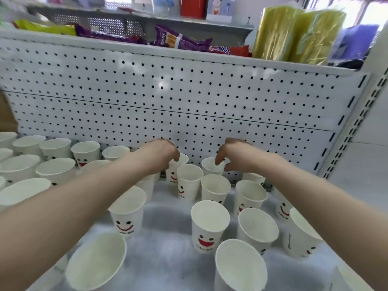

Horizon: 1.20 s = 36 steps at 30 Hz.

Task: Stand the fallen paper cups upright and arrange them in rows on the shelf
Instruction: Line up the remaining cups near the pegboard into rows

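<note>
White shelf, some twenty-five upright cups, left hand and right hand fingers each pinching one back-row cup rim

Upright paper cups crowd the shelf left, right and far; a bare lane runs near-centre; the pegboard closes the far side.

Left forearm hides cups behind it at centre-left. Cups at the left edge and bottom are cropped. Top-shelf packets are blurred, print unreadable.
</note>
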### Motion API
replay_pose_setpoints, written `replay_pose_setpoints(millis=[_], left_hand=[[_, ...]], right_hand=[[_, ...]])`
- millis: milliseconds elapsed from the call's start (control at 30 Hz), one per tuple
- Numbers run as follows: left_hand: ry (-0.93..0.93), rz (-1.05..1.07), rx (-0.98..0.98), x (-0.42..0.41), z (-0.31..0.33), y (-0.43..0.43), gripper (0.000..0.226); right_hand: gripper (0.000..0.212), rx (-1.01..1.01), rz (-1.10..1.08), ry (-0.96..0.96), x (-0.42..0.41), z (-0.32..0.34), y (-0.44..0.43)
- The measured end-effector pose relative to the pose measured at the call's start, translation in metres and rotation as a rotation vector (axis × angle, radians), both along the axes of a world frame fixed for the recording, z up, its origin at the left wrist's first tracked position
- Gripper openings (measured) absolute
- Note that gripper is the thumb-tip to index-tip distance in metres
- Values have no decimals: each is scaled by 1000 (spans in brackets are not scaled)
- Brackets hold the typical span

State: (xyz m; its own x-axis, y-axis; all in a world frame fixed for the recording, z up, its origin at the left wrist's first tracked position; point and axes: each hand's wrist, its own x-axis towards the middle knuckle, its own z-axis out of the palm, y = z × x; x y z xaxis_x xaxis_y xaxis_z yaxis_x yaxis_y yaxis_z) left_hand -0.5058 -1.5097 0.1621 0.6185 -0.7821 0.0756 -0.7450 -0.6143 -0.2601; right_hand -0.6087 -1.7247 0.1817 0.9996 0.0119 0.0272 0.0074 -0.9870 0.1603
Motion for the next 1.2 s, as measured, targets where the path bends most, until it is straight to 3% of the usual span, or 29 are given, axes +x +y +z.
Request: replay_pose_setpoints(millis=[167,267,567,733,833,967,1200], left_hand=[[40,80,120,-1,2,-18,14],[40,51,100,0,0,-23,8],[71,-66,19,2,-8,-33,13],[30,-227,-151,-8,-1,-19,48],[130,-320,-207,-24,-1,-8,38],[183,-382,-67,-34,-12,-2,27],[99,-346,7,-40,-19,6,10]], right_hand=[[20,-31,55,84,14,-8,-8],[15,-47,59,78,15,-11,-17],[15,-74,12,110,-2,-11,-33],[25,49,61,-1,-19,0,-25],[24,174,81,75,-41,13,-8],[28,201,81,242,-63,14,12],[14,69,73,138,-64,-11,17]])
